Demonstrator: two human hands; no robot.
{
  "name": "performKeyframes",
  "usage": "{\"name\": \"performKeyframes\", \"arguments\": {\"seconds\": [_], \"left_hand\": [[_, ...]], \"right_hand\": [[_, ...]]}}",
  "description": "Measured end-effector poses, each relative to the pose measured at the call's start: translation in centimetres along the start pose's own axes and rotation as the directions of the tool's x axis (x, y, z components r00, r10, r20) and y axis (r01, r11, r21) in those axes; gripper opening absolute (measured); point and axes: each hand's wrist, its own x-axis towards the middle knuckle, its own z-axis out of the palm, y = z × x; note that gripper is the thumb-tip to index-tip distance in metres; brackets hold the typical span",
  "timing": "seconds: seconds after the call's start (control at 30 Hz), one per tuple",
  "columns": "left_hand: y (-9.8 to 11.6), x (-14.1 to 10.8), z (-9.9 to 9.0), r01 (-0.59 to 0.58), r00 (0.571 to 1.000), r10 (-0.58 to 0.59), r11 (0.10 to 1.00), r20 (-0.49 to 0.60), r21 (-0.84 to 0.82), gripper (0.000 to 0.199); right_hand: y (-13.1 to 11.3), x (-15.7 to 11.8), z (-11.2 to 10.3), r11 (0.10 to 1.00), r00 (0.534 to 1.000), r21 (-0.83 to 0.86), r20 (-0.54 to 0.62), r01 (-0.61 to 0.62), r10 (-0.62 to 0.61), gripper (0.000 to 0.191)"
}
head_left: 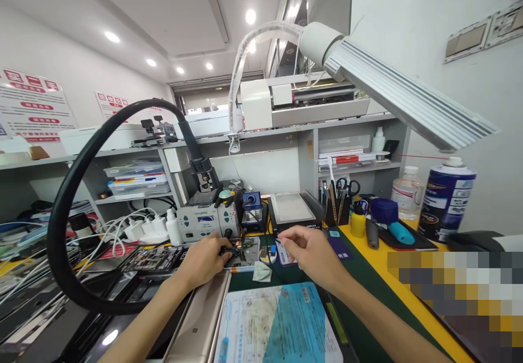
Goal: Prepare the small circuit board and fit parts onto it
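Observation:
My left hand (206, 260) reaches to the left end of a shallow tray (252, 247). Its bent fingers are closed at small dark circuit parts (237, 253) lying there; what sits between the fingertips is hidden. My right hand (312, 251) hovers by a white and blue card (284, 258), thumb and forefinger pinched together. Anything in that pinch is too small to make out. A crumpled pale cloth (262, 272) lies between the hands. Nearer to me are a stained blue and white booklet (278, 322) and a gold phone back (200, 319).
Behind my left hand stands a soldering station (208, 221) with a thick black hose (55, 216) arching over the left side. A lamp (408, 90) hangs overhead at right. A pen holder (337, 210), yellow bottle (358, 221) and spray can (447, 205) stand right.

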Motion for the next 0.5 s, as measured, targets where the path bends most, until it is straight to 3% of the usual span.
{"name": "performKeyframes", "arguments": {"seconds": [0.17, 0.33, 0.5], "left_hand": [[0.4, -0.6, -0.7, -0.041, 0.994, 0.031, 0.994, -0.105, -0.098, 0.023], [3.4, -3.0, -2.4, -0.245, 0.963, 0.207, 0.939, -0.17, -0.242, 0.023], [5.6, -4.7, -3.1, -0.358, 0.927, 0.299, 0.883, -0.224, -0.302, 0.024]], "right_hand": [[-0.2, -0.1, 0.0, 1.0, 1.0, -0.01, 0.016, 0.014, -0.014, 0.023], [-0.7, -0.7, 0.4, 0.998, 0.995, -0.039, 0.082, 0.058, -0.054, 0.026], [-1.4, -1.4, 0.9, 0.983, 0.984, -0.127, 0.132, 0.134, -0.118, 0.027]]}}
